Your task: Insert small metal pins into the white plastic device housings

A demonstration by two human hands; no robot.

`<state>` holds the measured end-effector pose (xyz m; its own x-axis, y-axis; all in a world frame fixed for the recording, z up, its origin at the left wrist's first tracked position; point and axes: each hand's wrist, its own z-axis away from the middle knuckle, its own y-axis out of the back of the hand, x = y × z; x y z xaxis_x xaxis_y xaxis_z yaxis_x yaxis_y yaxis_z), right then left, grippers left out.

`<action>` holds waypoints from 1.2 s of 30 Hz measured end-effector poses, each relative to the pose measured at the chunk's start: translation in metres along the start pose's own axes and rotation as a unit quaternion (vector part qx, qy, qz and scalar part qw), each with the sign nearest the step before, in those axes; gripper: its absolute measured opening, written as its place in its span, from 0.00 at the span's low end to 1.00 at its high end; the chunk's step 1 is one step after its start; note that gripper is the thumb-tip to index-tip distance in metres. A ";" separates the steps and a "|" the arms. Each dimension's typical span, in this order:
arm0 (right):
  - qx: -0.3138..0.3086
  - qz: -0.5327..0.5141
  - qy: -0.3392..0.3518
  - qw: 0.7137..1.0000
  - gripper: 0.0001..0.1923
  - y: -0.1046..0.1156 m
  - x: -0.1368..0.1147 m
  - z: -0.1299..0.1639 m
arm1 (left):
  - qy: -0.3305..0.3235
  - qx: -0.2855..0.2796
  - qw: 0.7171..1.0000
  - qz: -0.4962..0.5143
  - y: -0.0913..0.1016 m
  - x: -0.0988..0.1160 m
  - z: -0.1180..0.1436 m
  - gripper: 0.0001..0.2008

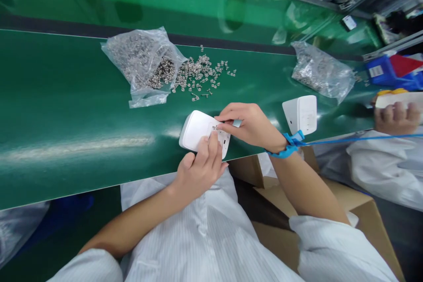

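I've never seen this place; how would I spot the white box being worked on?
Find the long green worktop and follow its near edge to the striped white coat. Just in front of that coat lies a white box with rounded corners. Unlike the similar box farther right, it has the left hand and right hand on it.

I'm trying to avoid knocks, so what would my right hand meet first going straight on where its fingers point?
Your right hand would meet the white housing first; its fingertips are right at it, though whether they already touch is hard to tell.
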<state>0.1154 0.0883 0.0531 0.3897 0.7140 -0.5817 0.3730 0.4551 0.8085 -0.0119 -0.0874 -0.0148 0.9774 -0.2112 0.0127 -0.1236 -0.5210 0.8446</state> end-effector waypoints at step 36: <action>0.148 0.171 -0.084 0.970 0.04 0.026 0.141 -0.081 | 0.021 0.046 0.997 -0.055 -0.004 0.003 -0.009 0.18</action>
<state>0.1121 0.2439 -0.0013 0.6562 0.6880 -0.3101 0.4129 0.0166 0.9106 -0.0072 -0.0783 -0.0130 0.9920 -0.1146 -0.0534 -0.0283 -0.6129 0.7897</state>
